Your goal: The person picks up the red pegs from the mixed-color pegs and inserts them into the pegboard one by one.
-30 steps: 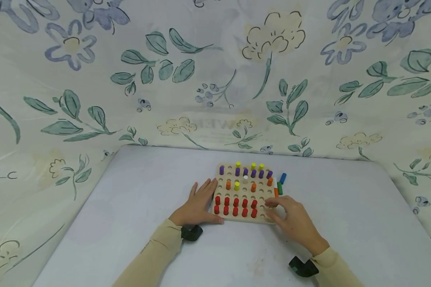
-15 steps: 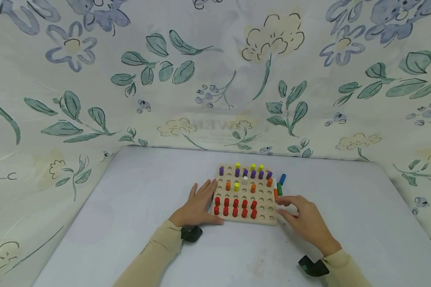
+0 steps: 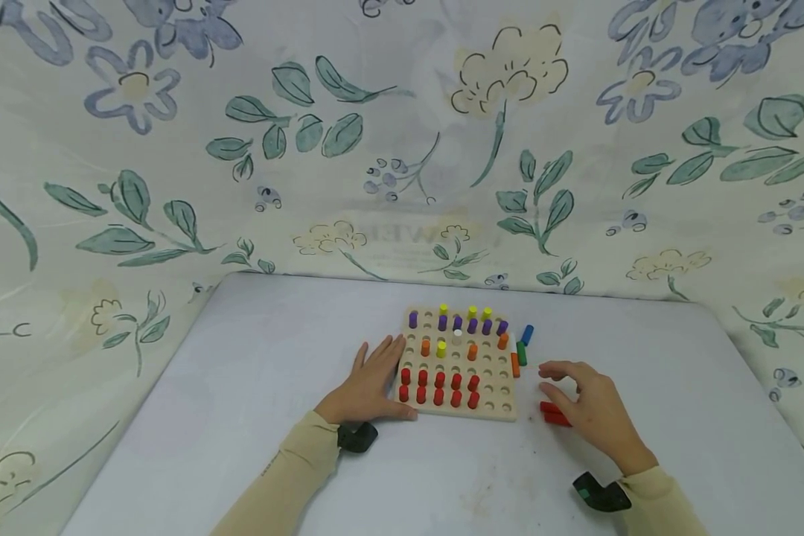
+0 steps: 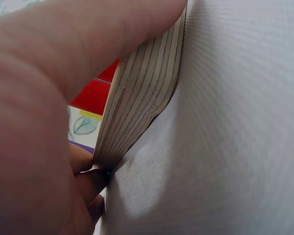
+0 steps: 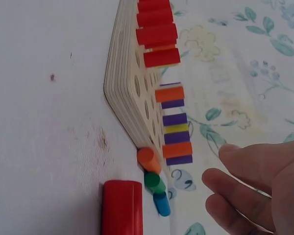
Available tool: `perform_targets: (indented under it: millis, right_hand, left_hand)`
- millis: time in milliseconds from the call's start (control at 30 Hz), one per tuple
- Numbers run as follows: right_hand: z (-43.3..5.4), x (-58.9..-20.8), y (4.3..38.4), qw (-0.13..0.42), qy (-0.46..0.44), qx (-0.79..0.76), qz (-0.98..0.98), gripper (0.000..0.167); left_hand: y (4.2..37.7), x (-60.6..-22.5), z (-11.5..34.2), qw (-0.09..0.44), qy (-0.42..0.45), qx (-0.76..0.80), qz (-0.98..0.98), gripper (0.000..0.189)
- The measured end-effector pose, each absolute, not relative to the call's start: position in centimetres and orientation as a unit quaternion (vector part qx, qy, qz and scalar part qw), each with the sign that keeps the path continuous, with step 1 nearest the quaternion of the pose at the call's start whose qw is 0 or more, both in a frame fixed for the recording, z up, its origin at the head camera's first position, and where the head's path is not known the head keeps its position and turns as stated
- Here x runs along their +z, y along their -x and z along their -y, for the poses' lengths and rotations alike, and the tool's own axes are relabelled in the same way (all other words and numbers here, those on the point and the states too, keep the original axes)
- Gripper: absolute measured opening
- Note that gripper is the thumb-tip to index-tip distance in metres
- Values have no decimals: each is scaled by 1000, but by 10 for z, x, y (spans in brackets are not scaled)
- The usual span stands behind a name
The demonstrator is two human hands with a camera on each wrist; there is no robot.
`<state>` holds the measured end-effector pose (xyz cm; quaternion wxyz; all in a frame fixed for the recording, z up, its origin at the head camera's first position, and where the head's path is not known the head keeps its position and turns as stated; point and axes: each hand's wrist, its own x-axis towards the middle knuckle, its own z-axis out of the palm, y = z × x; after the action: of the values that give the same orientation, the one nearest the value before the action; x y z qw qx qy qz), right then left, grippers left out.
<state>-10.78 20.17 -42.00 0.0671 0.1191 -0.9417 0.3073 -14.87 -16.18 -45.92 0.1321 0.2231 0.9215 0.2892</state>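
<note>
A wooden pegboard lies on the table, with red pegs in its two front rows and purple, yellow, orange and white pegs further back. My left hand rests at its left front corner, fingers spread along the left side and thumb against the front edge. To the right of the board, my right hand hovers with thumb and fingers apart, holding nothing. Loose red pegs lie on the table just below it, partly hidden by the hand in the head view.
Along the board's right edge lie loose pegs: an orange peg, a green peg, a white peg and a blue peg. A floral sheet hangs behind the white table.
My right hand has moved right, from over the board's front right corner to above the loose red pegs, uncovering them. The left hand and the board stay put.
</note>
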Motion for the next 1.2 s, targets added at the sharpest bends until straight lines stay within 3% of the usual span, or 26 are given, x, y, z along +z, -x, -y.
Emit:
perform_targets:
  millis: [700,1200]
  right_hand:
    - [-211,-420,110,-42,-104,276,955,32]
    - [-212,-426,112,-64,-117,268,954,33]
  left_hand:
    - [149,-460,162,136,-225,288,-921,122]
    - [149,-459,162,136,-223,286,-922,123]
